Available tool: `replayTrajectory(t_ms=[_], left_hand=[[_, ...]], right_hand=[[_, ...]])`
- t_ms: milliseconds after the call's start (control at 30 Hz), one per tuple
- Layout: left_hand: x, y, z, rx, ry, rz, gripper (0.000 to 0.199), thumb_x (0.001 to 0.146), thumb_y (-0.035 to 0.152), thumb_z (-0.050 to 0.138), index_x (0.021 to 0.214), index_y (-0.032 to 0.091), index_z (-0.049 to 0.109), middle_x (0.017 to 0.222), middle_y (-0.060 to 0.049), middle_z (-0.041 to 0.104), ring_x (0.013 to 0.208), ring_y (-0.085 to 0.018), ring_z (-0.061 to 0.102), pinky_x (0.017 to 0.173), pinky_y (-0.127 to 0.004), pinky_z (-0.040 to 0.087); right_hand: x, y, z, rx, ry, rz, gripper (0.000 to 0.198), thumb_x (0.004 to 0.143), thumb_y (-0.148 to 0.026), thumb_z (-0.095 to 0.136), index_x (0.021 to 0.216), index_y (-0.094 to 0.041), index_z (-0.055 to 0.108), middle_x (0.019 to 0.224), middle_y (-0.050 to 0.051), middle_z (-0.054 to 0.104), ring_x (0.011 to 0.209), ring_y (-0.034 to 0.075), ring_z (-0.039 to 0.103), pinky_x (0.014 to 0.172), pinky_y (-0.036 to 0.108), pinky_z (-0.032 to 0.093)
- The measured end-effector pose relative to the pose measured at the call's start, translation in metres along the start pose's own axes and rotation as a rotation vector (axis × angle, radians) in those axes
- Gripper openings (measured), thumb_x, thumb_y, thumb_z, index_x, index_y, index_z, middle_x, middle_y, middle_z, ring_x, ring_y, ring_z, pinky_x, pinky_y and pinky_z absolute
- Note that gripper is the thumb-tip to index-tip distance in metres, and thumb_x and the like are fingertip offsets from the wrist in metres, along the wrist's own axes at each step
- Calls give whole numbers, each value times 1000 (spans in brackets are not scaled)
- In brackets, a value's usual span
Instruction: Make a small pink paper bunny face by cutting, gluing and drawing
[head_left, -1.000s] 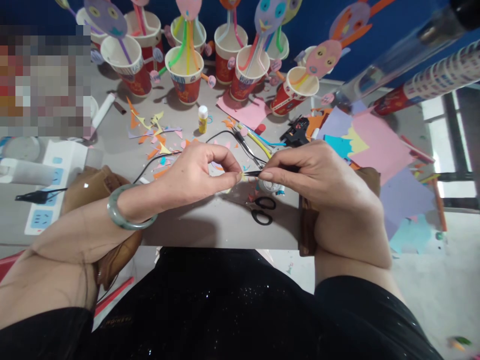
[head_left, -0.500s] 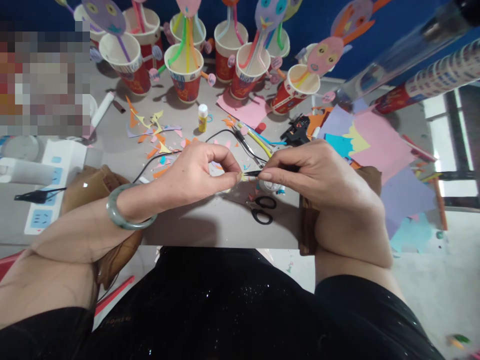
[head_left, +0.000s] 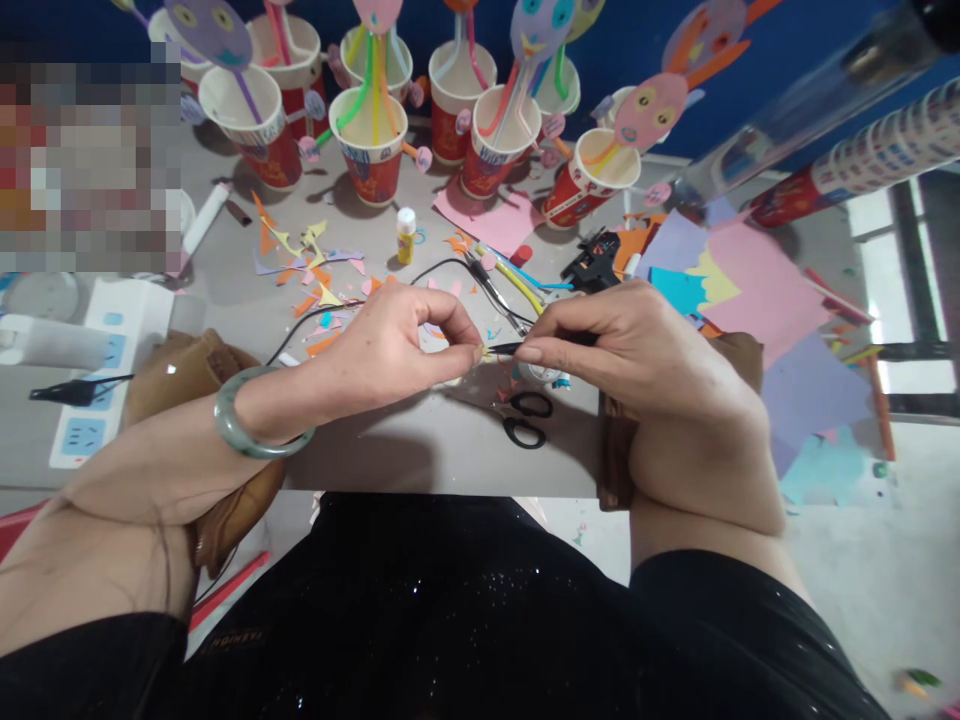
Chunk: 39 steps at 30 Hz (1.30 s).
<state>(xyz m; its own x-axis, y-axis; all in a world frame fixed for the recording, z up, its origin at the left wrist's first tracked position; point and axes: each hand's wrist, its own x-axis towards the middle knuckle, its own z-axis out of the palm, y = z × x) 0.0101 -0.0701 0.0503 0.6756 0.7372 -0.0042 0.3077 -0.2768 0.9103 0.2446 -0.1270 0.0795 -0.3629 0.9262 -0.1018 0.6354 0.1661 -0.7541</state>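
Thumb and forefinger of my left hand pinch a tiny yellowish piece, too small to make out well. My right hand is closed around black tweezers, whose tips reach the yellowish piece. Both hands hover over the table, fingertips close together. Just below them lie scissors with black handles. A round white item is partly hidden under my right hand. Beyond the hands, a pen-like tool on a black cord rests near a yellow pipe cleaner.
Several red paper cups with paper-faced figures line the back. Paper scraps and a glue stick lie mid-table. A black device and coloured paper sheets are on the right, a power strip on the left.
Both hands stay almost in the same place. The tweezers' tips and the small yellowish piece have shifted very slightly.
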Motion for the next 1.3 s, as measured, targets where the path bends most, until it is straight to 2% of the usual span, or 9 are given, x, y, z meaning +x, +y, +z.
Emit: replayTrajectory(t_ms=[767,867,933,1033,1133,1233,1300], left_hand=[[0,0,0,-19,-10,-9,8,78,21,69,73,20,75,78,0,77,76,-16,69,77,-29,55],[3,-1,-6,-12,27,-10,7,78,21,71,73,20,75,76,0,76,74,-15,68,76,-29,55],[7,-3,-11,-32,90,-20,5,78,21,71,74,19,74,75,0,75,74,-15,67,75,-29,55],[12,-8,-16,-99,190,-56,3,79,20,72,77,19,74,76,0,74,75,-15,66,74,-29,54],[16,-13,-15,-185,235,-83,4,80,21,72,77,20,72,74,0,71,71,-14,64,68,-29,52],[19,-18,-11,-288,225,-91,6,80,21,71,74,20,71,73,1,71,69,-12,63,68,-28,52],[19,-20,-9,-346,221,-95,7,80,19,70,73,20,71,74,0,72,71,-11,64,71,-27,54]], right_hand=[[2,4,0,29,6,20,47,93,-60,67,72,-19,72,60,-1,64,57,11,50,58,28,35],[2,6,-5,45,25,40,48,90,-64,67,75,-18,73,61,0,66,57,12,51,57,28,35],[2,6,-4,25,-32,22,50,90,-65,67,77,-18,74,61,0,66,57,12,51,57,28,35],[6,5,15,-65,-237,-45,47,94,-63,63,81,-19,73,62,0,66,58,12,52,61,28,36],[11,2,51,-171,-407,-42,35,99,-52,61,98,-20,75,83,5,75,72,16,62,68,29,39],[13,-1,83,-175,-517,-36,29,100,-40,60,115,-19,73,99,10,78,86,22,68,75,33,45],[12,-2,92,-168,-539,-65,29,98,-34,62,121,-19,72,109,13,78,93,24,69,81,36,48]])
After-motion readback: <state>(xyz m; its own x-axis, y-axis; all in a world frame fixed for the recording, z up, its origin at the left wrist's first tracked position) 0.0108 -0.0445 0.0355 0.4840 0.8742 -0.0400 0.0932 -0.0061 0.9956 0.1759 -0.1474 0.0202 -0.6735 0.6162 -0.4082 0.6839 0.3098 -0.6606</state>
